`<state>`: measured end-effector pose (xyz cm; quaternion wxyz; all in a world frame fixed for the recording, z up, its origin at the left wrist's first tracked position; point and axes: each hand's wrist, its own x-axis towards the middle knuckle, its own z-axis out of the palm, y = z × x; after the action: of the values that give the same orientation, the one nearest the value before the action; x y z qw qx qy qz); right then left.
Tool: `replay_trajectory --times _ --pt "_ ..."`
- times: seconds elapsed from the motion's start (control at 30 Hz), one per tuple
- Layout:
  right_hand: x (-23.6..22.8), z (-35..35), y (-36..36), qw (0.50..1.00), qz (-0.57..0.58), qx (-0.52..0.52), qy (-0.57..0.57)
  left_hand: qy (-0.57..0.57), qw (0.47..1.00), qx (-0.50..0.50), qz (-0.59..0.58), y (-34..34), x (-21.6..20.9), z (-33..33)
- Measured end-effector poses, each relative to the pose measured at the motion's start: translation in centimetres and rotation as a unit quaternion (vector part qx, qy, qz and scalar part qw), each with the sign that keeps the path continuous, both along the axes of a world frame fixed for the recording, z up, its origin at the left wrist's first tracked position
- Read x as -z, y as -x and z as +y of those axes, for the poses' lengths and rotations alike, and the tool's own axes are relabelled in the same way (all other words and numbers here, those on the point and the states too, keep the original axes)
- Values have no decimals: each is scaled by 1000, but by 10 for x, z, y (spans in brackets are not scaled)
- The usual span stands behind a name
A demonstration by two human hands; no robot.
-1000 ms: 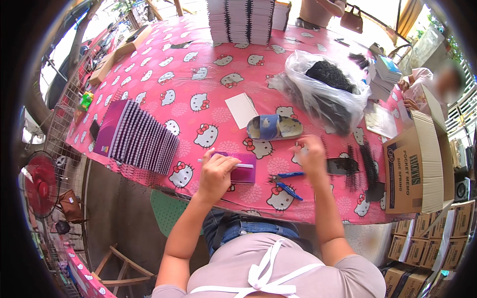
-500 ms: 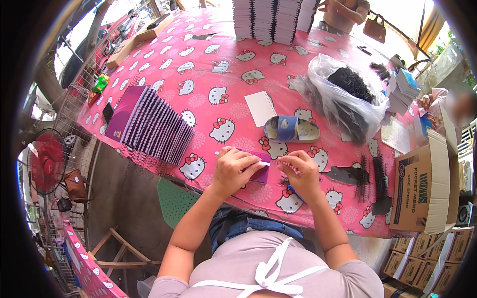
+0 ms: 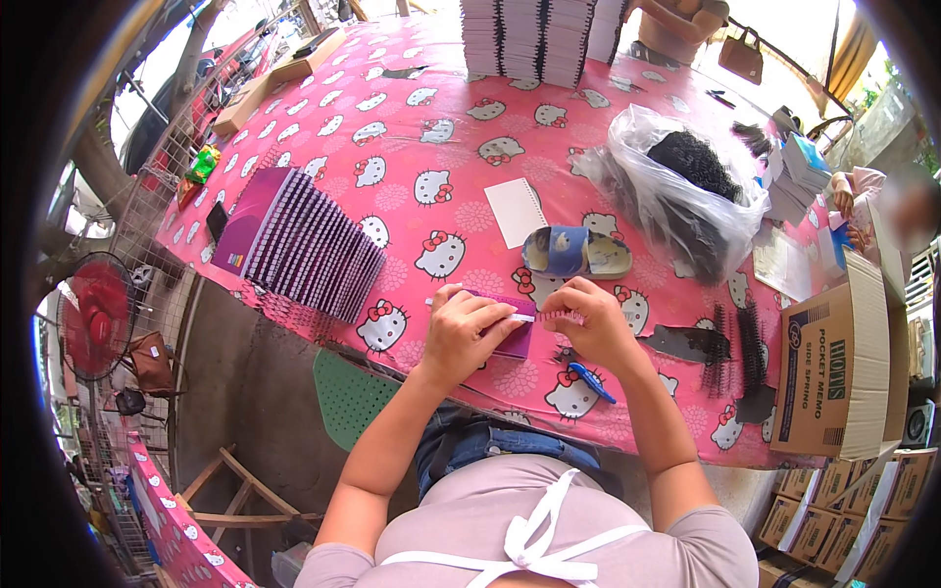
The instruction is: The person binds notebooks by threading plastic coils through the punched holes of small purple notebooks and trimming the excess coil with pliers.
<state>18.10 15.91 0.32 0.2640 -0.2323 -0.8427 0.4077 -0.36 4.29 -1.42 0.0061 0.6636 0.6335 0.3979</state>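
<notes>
A small purple notebook (image 3: 515, 344) lies at the table's front edge. My left hand (image 3: 464, 328) is closed on it, the thumb and fingers pressing on a white strip along its upper edge. My right hand (image 3: 596, 321) is pinched on a thin spiral binding coil (image 3: 557, 317) that reaches toward that edge; whether the coil passes through the holes is too small to tell. Just below my right hand lies a blue-handled tool (image 3: 592, 383). Beyond my hands are a blue patterned slipper (image 3: 573, 253) and a small white spiral notepad (image 3: 514, 213).
Purple spiral notebooks (image 3: 304, 250) are stacked at left. A plastic bag of black coils (image 3: 691, 186) stands at right, near loose black coils (image 3: 750, 358) and an open cardboard box (image 3: 833, 363). Tall notebook stacks (image 3: 529, 41) rise at the back. Two other people are across the table.
My right hand has moved slightly up, its fingers closer to the notebook with the coil. The blue-handled tool, mostly covered before, now shows. My left hand stays in place.
</notes>
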Motion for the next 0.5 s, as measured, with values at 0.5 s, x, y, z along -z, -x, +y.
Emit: replay_trajectory --times 0.5 --pt "7 10 0 996 -37 -76 33 -4 1000 -11 20 2 8 -1"
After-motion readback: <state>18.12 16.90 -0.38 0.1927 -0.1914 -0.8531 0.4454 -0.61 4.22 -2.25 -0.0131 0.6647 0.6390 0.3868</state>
